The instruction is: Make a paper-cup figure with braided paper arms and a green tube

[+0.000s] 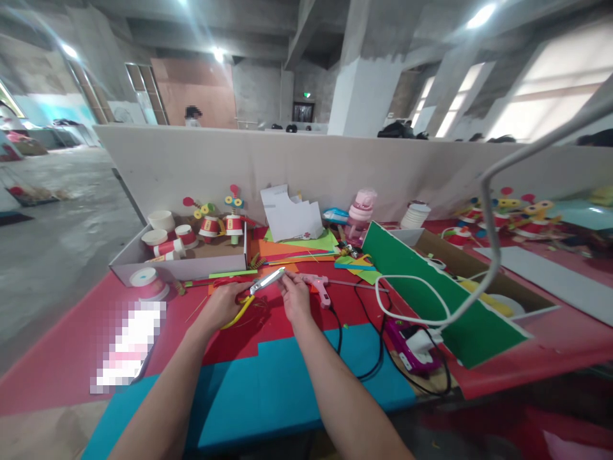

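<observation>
My left hand (225,305) is closed round the yellow handles of a pair of scissors (261,285), whose silver blades point up and to the right. My right hand (295,295) pinches the blade tips with its fingertips. Both hands hover over red felt (249,338) in the middle of the table. A pink glue gun (317,283) lies just right of my right hand, its black cord trailing toward me.
An open cardboard box (143,259) with red and white paper-cup figures stands at the left. Coloured paper sheets, a pink bottle (359,217), a green board (431,294), a white cable (421,300) and a purple device (412,351) crowd the right. Blue felt (268,396) lies near me.
</observation>
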Available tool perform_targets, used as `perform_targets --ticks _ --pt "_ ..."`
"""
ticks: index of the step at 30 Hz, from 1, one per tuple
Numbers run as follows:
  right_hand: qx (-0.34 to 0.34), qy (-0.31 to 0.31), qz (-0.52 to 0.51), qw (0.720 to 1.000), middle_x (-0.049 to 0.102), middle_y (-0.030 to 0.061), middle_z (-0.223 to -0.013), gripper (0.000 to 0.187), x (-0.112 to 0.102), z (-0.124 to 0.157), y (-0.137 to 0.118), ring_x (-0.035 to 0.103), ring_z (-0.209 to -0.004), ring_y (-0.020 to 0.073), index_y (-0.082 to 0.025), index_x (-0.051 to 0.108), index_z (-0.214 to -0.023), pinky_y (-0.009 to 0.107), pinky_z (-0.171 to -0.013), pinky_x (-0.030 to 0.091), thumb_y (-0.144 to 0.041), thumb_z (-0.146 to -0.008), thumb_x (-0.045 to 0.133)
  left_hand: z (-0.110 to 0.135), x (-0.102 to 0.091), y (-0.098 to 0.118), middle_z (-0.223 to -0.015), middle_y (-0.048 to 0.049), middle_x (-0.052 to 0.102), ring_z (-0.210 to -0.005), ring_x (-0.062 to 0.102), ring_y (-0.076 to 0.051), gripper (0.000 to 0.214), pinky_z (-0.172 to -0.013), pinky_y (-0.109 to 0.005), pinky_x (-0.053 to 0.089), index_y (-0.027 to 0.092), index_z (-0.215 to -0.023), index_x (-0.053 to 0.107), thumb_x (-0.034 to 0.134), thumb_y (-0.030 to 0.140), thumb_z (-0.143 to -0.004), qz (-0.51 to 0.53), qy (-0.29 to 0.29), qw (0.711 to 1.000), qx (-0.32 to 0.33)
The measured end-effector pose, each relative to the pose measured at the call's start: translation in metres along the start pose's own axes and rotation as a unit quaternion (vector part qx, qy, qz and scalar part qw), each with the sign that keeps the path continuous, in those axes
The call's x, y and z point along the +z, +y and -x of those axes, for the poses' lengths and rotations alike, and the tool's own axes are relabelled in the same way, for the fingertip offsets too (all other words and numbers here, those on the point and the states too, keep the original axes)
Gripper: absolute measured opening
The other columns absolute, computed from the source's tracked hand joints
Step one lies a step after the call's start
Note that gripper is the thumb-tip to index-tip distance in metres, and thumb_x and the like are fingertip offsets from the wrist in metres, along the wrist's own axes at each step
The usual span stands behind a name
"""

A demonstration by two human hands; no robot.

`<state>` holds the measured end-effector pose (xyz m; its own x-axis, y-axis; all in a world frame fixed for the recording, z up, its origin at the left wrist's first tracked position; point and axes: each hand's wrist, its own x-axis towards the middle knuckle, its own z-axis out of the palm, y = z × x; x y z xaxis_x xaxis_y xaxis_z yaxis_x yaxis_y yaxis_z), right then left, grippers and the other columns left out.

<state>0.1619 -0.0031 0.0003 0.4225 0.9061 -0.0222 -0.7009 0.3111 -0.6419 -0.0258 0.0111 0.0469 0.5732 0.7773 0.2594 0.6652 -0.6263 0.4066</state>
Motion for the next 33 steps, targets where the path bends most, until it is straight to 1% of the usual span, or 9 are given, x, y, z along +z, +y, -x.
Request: perform_targets --ticks 5,10,15,19,25,33 --pt "-0.002 0.008 0.009 1.000 0.071 0.0013 -0.080 0.020 0.0007 -0.0004 0.0003 0.068 -0.081 0.0157 -0.016 0.067 -0.079 0.032 -0.081 0.057 -0.018 -0.062 0.076 -0.0004 -0.0007 0.0018 -0.089 -0.0081 0.070 -0.072 0.060 -0.017 0.046 -0.064 -0.022 0.040 0.017 -0.122 0.064 0.051 0.015 -0.078 0.007 -0.003 1.000 -0.001" --pt "-0.005 0.002 -0.004 1.000 0.070 0.0001 -0.078 0.019 0.0011 -0.0004 -0.0001 0.068 -0.077 0.0143 -0.017 0.067 -0.077 0.029 -0.078 0.058 -0.016 -0.061 0.077 -0.0007 -0.0003 0.0013 -0.085 -0.0066 0.070 -0.069 0.058 -0.016 0.048 -0.062 -0.022 0.038 0.017 -0.122 0.064 0.051 0.012 -0.077 0.012 -0.015 1.000 -0.013" --pt "0.002 -0.005 -0.002 1.000 0.071 0.0003 -0.079 0.018 0.0007 0.0004 -0.0010 0.068 -0.077 0.0133 -0.017 0.067 -0.079 0.028 -0.080 0.057 -0.015 -0.064 0.076 -0.0007 -0.0004 0.0006 -0.085 -0.0070 0.070 -0.068 0.058 -0.016 0.045 -0.062 -0.022 0.038 0.018 -0.122 0.065 0.052 0.015 -0.078 0.000 -0.003 1.000 -0.006" --pt "0.009 -0.001 -0.008 1.000 0.072 0.0004 -0.080 0.018 0.0004 0.0005 -0.0016 0.069 -0.077 0.0136 -0.017 0.067 -0.079 0.028 -0.080 0.057 -0.014 -0.064 0.076 -0.0010 -0.0004 0.0003 -0.085 -0.0073 0.071 -0.069 0.059 -0.017 0.044 -0.062 -0.022 0.038 0.019 -0.122 0.065 0.053 0.017 -0.079 -0.010 0.004 1.000 -0.006" --pt "0.018 0.004 -0.009 1.000 0.072 0.0015 -0.080 0.018 -0.0002 0.0001 -0.0014 0.069 -0.076 0.0132 -0.015 0.067 -0.081 0.027 -0.080 0.057 -0.014 -0.064 0.075 -0.0014 0.0003 0.0003 -0.095 -0.0091 0.072 -0.076 0.063 -0.019 0.045 -0.067 -0.024 0.041 0.019 -0.123 0.064 0.053 0.019 -0.080 -0.018 0.006 1.000 -0.011" --pt "0.018 0.003 -0.003 1.000 0.072 0.0005 -0.080 0.018 -0.0009 -0.0003 -0.0002 0.070 -0.077 0.0132 -0.017 0.067 -0.081 0.027 -0.079 0.058 -0.014 -0.066 0.075 -0.0020 -0.0001 0.0010 -0.096 -0.0096 0.073 -0.077 0.063 -0.020 0.046 -0.067 -0.024 0.042 0.018 -0.123 0.064 0.052 0.015 -0.079 -0.027 -0.007 0.999 -0.020"
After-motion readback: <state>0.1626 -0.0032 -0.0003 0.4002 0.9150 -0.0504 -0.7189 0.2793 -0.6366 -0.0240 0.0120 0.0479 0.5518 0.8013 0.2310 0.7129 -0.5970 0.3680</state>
